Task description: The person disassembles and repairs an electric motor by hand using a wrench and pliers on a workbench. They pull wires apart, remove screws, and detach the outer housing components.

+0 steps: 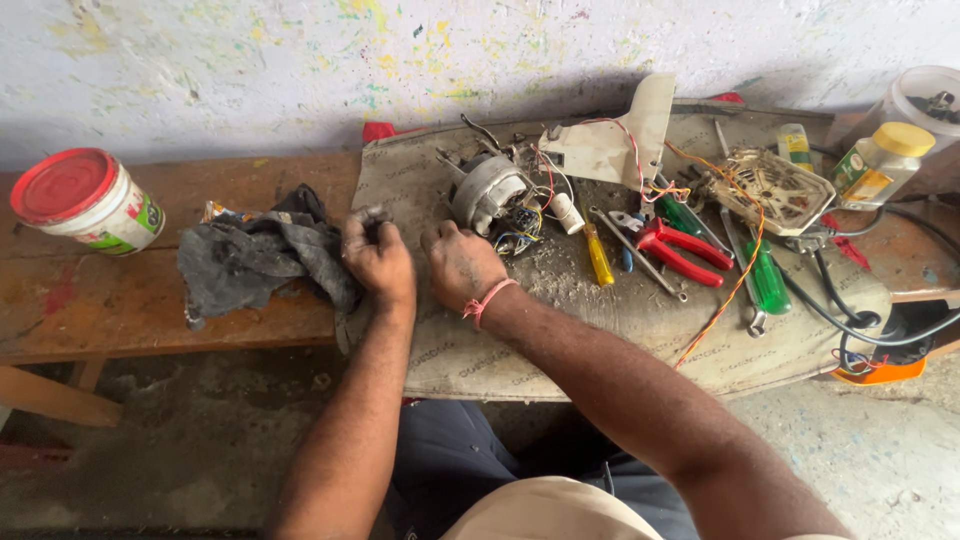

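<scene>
— What is closest to us here?

— A person seated at a low wooden surface (120, 310), both forearms reaching forward. The left hand (378, 258) is curled shut on a small dark part held at its fingertips, right beside a crumpled grey rag (262, 258). The right hand (462, 262), a pink thread at the wrist, rests knuckles-up on a dusty mat (600, 340) with fingers curled under; whether it holds anything, I cannot tell.

— And just beyond the hands?

— A small grey motor (487, 192), lying on the mat just past the right hand, with coloured wires (520, 228) spilling from it. It looks metal-bodied and heavy for its size, stiff, likely greasy. I'd judge the round casing the place to take it; the thin wires look fragile and should not bear its weight.

— Further right?

— A yellow-handled screwdriver (598, 256), red pliers (680, 250) and a green-handled screwdriver (768, 280), all loose on the mat.

— And at the back?

— A cream plastic housing (610, 145) propped up near the wall, a cream grille (775, 188), a yellow-capped bottle (880, 162), and far left a white tub with a red lid (85, 200).
</scene>
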